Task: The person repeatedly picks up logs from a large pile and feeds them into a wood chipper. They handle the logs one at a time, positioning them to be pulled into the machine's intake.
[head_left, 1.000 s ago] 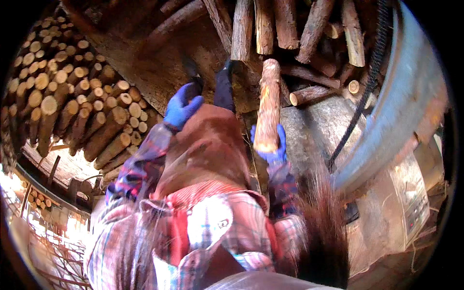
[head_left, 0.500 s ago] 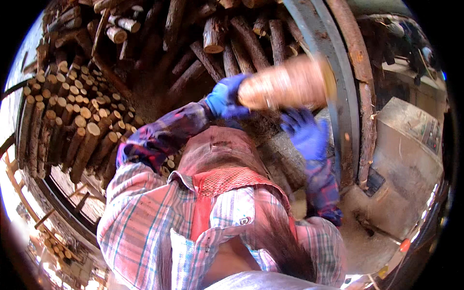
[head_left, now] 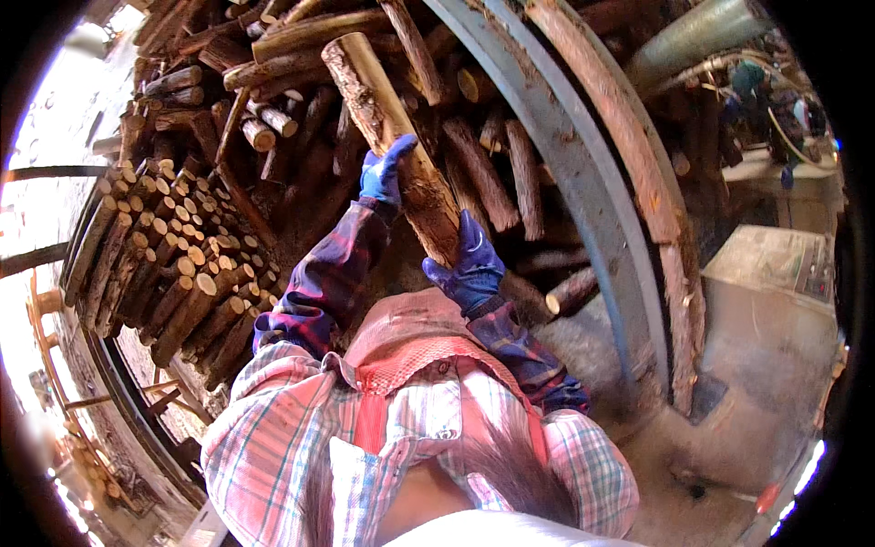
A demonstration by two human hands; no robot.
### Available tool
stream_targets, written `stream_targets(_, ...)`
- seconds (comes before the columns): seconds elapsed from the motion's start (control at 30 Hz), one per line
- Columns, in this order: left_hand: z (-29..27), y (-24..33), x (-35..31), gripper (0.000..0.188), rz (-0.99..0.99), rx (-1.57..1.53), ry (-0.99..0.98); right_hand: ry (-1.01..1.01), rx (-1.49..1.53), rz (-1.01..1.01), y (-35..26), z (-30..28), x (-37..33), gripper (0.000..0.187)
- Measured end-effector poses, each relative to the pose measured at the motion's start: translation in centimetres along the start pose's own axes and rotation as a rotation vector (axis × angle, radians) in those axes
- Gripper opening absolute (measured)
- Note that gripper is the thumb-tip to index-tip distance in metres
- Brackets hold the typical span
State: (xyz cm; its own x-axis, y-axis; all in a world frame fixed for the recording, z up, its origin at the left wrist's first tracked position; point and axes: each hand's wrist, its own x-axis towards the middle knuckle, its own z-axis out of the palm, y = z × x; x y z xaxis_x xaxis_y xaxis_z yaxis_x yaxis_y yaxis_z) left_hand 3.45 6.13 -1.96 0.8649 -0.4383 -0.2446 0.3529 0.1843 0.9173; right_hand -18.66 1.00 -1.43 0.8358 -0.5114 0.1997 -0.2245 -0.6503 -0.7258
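A split log (head_left: 428, 193) with rough bark and a pale cut face is held up before my body, slanting from the upper left to the lower right. My left hand (head_left: 386, 171), in a blue glove, is closed around its middle. At the near end, my right hand (head_left: 469, 264), also gloved in blue, cups the log with the thumb on one side and fingers on the other. Its palm is partly hidden. Behind the log's far end lie loose logs (head_left: 319, 32) in a jumbled heap.
On the left stands a stack of thin cut logs (head_left: 173, 255), ends facing me. A blue-grey metal beam (head_left: 583, 173) curves along the right, with a long bark-covered pole (head_left: 629, 137) beside it. Farther right is a box-shaped machine (head_left: 770, 283). One short log (head_left: 571, 292) lies near the beam.
The log has swung left from beside the metal beam and now points away from me. My right hand, apart from it with spread fingers before, now holds its near end.
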Motion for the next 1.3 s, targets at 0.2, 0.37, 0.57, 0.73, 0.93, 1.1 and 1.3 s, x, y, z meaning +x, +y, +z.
stream_targets(0.2, 9.7, 12.0, 1.7, 0.052, 0.208, -0.133, -0.278, 0.066, 0.652, -0.182, -1.3, -5.3, 12.6, 0.086)
stream_targets(0.37, 16.2, 19.6, 0.5, 0.066, 0.465, -0.037, -0.334, -0.009, 0.912, -0.259, 0.8, -14.3, 28.5, 0.075)
stream_targets(0.57, 7.4, 9.8, 0.5, 0.069, 0.247, 0.317, -0.28, 0.053, -0.144, -0.219, 9.3, -19.5, 49.6, 0.091)
stream_targets(0.73, -8.0, 0.4, -2.1, 0.073, -0.204, 0.63, -0.057, -0.313, -0.693, 0.029, 13.2, -15.7, 54.0, 0.111)
stream_targets(0.93, -20.9, -8.7, -6.0, 0.059, -0.559, 0.477, 0.212, -0.309, -0.506, 0.111, 18.4, -15.7, 49.3, 0.112)
stream_targets(1.1, -21.4, -9.3, -0.8, 0.051, -0.593, 0.334, 0.111, -0.413, 0.222, 0.406, 18.6, -18.8, 46.9, 0.091)
stream_targets(1.3, -22.6, -7.7, 4.9, 0.048, -0.557, 0.278, 0.161, -0.066, -0.687, -0.021, 15.8, -15.9, 42.2, 0.084)
